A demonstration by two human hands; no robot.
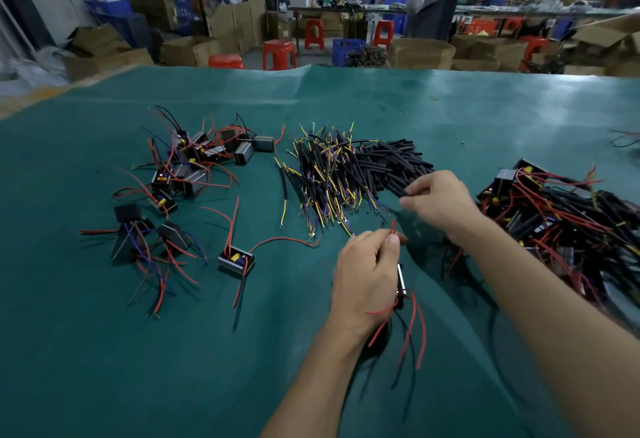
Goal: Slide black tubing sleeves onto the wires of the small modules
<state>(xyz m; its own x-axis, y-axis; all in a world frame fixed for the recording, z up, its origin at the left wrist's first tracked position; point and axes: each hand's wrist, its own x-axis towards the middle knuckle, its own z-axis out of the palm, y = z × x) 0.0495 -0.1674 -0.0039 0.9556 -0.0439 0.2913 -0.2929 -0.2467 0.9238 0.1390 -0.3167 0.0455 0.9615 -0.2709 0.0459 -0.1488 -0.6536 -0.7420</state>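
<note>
Hands at work over a green tabletop (104,351) in a cluttered workshop, seen from the head camera. The left hand (367,275) holds a small module (401,285), fingers curled round it, and pinches one red wire (393,226) between thumb and forefinger so that its end stands nearly upright. Other red and black leads hang from the module toward the near edge. The right hand (441,200) pinches a black tubing sleeve (405,191) at the near end of the sleeve pile (391,164); the sleeve's long axis runs from far left toward near right, well apart from the wire tip. Just left of that pile lies a heap of yellow and purple wires (322,178). A cluster of modules (194,164) sits at far left, one lone module (236,261) nearer the left hand, and a dense heap of sleeved modules (554,216) crowds the right side, touching the right forearm. Bare green surface spreads along the near left and the far side. Beyond the tabletop's far edge stand red stools (278,54) and cardboard boxes (422,53).
</note>
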